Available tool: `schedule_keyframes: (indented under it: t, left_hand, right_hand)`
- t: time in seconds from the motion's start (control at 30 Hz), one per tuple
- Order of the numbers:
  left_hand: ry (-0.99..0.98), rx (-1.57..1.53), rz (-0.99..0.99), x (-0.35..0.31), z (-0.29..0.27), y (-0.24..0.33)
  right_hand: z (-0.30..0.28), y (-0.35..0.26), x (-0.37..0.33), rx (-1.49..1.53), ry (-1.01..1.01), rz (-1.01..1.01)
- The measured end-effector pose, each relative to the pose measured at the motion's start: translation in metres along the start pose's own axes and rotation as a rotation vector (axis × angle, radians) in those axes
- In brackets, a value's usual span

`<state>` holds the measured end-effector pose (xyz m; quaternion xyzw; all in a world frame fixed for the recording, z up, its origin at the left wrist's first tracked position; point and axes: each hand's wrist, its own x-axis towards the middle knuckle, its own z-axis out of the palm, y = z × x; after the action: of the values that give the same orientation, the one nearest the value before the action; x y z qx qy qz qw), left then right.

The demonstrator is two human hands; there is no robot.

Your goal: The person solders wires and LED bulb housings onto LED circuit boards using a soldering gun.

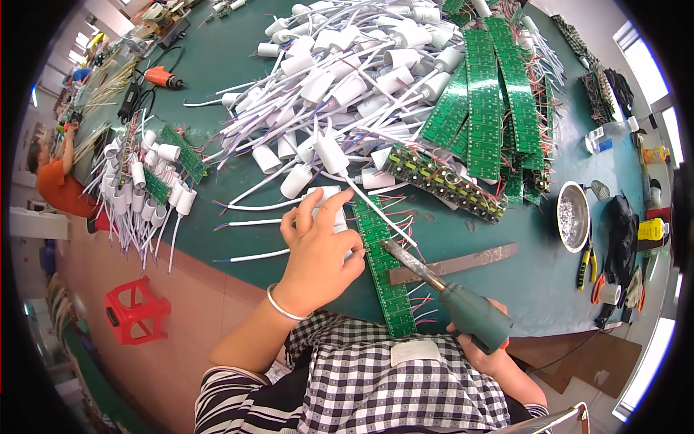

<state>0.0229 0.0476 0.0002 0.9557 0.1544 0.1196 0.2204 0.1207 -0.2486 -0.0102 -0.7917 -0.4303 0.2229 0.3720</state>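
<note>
Gotta be an electronics workshop or small assembly floor, no way that's a house. Big green-topped bench (pixel 535 304) buried in a heap of white plastic sockets with cables (pixel 350 90), loads of green circuit board strips (pixel 377 264), a chunky soldering iron (pixel 477 317), pliers (pixel 583 270) lying about. There's also another person in orange (pixel 61 189) over on the left, and a red plastic stool (pixel 148 311) on the tiled floor (pixel 195 311)
</note>
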Motion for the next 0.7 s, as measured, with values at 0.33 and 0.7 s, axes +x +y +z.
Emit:
schedule_keyframes:
  t: [0.33, 0.7]
  left_hand:
    - [-0.038, 0.002, 0.002, 0.007, -0.001, -0.004]
    - [-0.079, 0.02, 0.04, 0.011, -0.003, -0.008]
  right_hand:
    - [0.006, 0.0, 0.005, 0.016, 0.024, -0.06]
    - [0.008, -0.006, 0.006, 0.081, 0.007, 0.008]
